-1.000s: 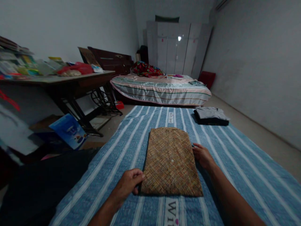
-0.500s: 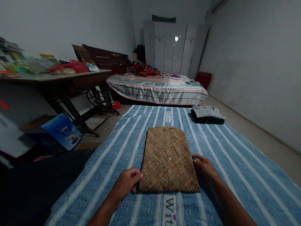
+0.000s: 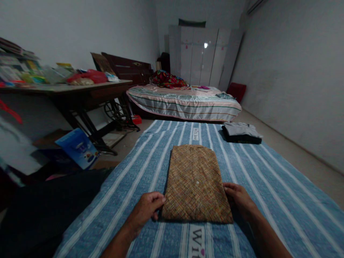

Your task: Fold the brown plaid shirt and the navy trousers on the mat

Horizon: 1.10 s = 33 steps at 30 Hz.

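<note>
A brown plaid shirt [image 3: 196, 172], folded into a neat rectangle with a small pale button showing, lies flat on the blue striped bedspread [image 3: 145, 172]. At its left edge near the front corner, my left hand [image 3: 147, 208] pinches the cloth between thumb and fingers. My right hand [image 3: 239, 197] is closed at the right edge, a bit farther from me, its fingertips on the side of the shirt. The thumb and lower fingers of that hand are partly hidden in shadow.
Folded grey and black clothes [image 3: 242, 132] are stacked at the bed's far right. Beyond stands another bed [image 3: 182, 104] with a red floral blanket [image 3: 169, 79]. To the left are a cluttered sewing-machine table [image 3: 88, 87] and a blue package [image 3: 79, 148].
The whole view has shifted slightly, so the scene sits farther right. My right hand has slid a little nearer along the shirt's edge. My left hand stays at its corner.
</note>
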### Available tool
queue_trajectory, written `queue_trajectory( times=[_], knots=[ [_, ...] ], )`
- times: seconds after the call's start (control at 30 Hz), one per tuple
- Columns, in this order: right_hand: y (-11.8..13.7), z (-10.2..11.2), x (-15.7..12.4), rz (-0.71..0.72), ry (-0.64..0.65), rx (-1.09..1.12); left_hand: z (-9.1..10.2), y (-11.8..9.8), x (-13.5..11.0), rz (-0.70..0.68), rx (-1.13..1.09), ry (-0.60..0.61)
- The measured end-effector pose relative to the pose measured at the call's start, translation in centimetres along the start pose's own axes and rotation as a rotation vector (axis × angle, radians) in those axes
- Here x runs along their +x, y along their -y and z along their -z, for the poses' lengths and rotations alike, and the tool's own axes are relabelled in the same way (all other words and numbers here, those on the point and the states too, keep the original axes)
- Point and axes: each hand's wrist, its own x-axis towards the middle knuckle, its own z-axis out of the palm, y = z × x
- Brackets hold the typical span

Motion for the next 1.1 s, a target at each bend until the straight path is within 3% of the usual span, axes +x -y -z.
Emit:
queue_trajectory(
  times=[0.43,1.1],
  knots=[
    [-0.15,-0.27,0.25,0.032,-0.074,-0.039,-0.48,0.56,0.29,-0.035,0.054,-0.079],
    [-0.08,-0.48,0.19,0.055,-0.14,-0.089,-0.64,0.43,0.58,0.018,0.005,-0.072]
  ],
)
